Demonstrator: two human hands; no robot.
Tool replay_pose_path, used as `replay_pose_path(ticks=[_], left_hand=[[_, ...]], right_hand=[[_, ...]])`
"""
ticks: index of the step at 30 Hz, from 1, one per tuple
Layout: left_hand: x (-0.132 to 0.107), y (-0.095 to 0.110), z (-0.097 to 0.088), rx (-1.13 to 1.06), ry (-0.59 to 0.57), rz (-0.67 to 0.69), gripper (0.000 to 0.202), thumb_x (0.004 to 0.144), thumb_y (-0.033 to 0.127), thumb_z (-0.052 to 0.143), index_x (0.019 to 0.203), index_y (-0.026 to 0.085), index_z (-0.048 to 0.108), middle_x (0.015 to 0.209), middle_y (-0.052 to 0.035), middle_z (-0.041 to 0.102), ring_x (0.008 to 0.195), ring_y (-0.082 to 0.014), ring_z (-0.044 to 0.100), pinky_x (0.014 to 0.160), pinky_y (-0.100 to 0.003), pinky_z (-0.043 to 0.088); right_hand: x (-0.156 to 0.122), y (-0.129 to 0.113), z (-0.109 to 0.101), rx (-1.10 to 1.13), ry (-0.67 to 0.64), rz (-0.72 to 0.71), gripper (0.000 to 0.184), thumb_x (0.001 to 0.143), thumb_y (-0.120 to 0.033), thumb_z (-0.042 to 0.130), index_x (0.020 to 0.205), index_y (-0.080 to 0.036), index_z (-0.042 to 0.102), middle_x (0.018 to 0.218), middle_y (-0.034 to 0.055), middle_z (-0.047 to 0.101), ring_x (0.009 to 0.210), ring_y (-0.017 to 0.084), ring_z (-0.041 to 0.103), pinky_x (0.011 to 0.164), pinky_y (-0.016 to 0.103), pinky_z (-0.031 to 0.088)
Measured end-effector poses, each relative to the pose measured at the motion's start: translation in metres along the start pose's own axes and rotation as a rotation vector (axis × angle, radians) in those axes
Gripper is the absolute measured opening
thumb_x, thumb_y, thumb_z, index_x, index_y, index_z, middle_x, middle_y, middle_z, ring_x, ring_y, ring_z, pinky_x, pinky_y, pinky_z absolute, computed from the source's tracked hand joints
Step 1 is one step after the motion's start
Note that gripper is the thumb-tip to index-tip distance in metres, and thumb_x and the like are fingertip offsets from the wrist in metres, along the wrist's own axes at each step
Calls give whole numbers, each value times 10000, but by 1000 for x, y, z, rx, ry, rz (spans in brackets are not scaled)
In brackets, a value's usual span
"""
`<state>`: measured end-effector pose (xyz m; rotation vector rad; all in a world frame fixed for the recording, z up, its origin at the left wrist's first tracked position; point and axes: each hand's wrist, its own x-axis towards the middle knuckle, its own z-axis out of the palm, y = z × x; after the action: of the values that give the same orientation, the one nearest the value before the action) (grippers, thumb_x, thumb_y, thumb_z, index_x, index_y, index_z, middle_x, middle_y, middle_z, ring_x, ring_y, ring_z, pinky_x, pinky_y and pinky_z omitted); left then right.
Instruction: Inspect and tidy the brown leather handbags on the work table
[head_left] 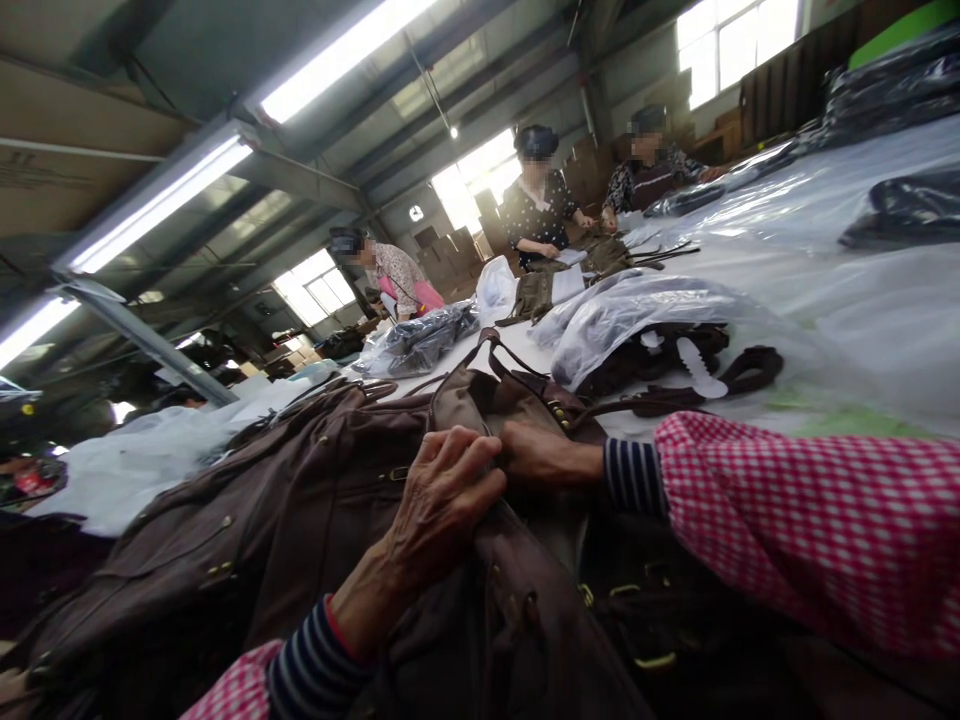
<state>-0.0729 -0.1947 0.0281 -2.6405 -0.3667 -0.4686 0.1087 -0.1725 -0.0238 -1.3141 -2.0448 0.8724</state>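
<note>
A dark brown bag [525, 590] with brass buckles lies in front of me, its top parted so that a tan lining [471, 400] shows. My left hand [450, 490] is closed on the edge of the bag's opening, with its fingers curled over. Close beside it, my right hand [540, 455] is closed at the same opening; its fingertips are hidden in the bag's folds. More brown bags [300, 500] lie against it on the left. Dark straps [754, 370] and a white plastic piece [699, 368] lie beyond my right hand, partly under clear plastic.
Clear plastic sheeting [645, 310] covers much of the table on the right, and crumpled white plastic [165, 450] lies at left. Plastic-wrapped dark bundles [420, 335] sit farther back. Three co-workers stand across the table, one [547, 210] handling an olive bag [536, 295].
</note>
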Motion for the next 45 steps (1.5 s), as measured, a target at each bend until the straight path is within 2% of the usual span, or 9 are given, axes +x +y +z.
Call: replay_pose_path(ticks=[6, 10, 14, 21, 26, 31, 35, 39, 45], left_hand=[[-18, 9, 1, 5, 78, -118, 216, 1014, 210, 492, 884, 194, 664, 1157, -83, 706, 1084, -252, 557, 888, -420, 402], [-24, 13, 10, -14, 105, -192, 194, 1004, 239, 516, 887, 201, 666, 1207, -86, 701, 1095, -256, 561, 899, -419, 405], [-24, 14, 16, 6, 131, -198, 183, 991, 245, 544, 865, 205, 670, 1198, -77, 712, 1092, -254, 566, 908, -415, 411], [-25, 13, 15, -1, 110, -218, 221, 999, 267, 527, 858, 205, 684, 1210, -79, 721, 1101, -254, 572, 900, -415, 414], [-26, 12, 18, -4, 119, -199, 253, 1005, 238, 498, 853, 206, 698, 1195, -69, 733, 1115, -241, 570, 916, -403, 420], [-28, 9, 16, -14, 92, -180, 192, 992, 202, 516, 892, 203, 680, 1251, -60, 716, 1168, -239, 549, 937, -398, 411], [-25, 7, 1, -46, -100, -149, 107, 934, 205, 591, 1007, 220, 667, 1367, -46, 656, 1285, -252, 499, 997, -402, 393], [-15, 2, -26, -87, -298, -123, 389, 777, 95, 607, 1134, 241, 652, 1441, -46, 590, 1346, -252, 476, 1074, -394, 382], [12, -19, -74, -216, -458, -50, 328, 794, 128, 592, 1070, 264, 705, 1190, -17, 708, 1141, -201, 626, 1011, -296, 451]], right_hand=[[-18, 12, -13, -96, 79, -216, 100, 833, -147, 589, 775, -127, 668, 761, 54, 677, 717, 161, 597, 623, 250, 382], [-41, 16, -24, -9, -78, -278, 119, 794, -113, 604, 849, -147, 703, 820, 16, 685, 752, 147, 608, 669, 239, 396], [-57, 7, -24, -221, -165, -265, 185, 786, -185, 678, 967, -191, 712, 983, 50, 694, 867, 198, 622, 674, 266, 375], [-61, 1, -19, -189, -177, -311, 124, 814, -99, 659, 888, -193, 691, 954, 27, 718, 852, 168, 648, 659, 245, 358], [-62, -5, -18, -460, -220, -350, 207, 844, -94, 617, 1035, -156, 667, 999, 96, 733, 841, 198, 652, 628, 278, 329], [-63, -10, -10, -531, -230, -339, 193, 813, -170, 651, 1004, -141, 668, 951, 109, 738, 799, 216, 652, 598, 298, 309], [-64, 0, -2, -552, -111, -411, 189, 842, -179, 606, 1023, -142, 648, 970, 112, 723, 782, 205, 639, 616, 294, 335], [-50, 4, -6, -635, -22, -361, 138, 904, -156, 519, 995, -139, 621, 931, 110, 714, 753, 205, 638, 605, 303, 319], [-14, 8, -7, -582, 220, -181, 128, 963, -190, 495, 942, -151, 615, 946, 109, 717, 801, 203, 651, 634, 292, 317]])
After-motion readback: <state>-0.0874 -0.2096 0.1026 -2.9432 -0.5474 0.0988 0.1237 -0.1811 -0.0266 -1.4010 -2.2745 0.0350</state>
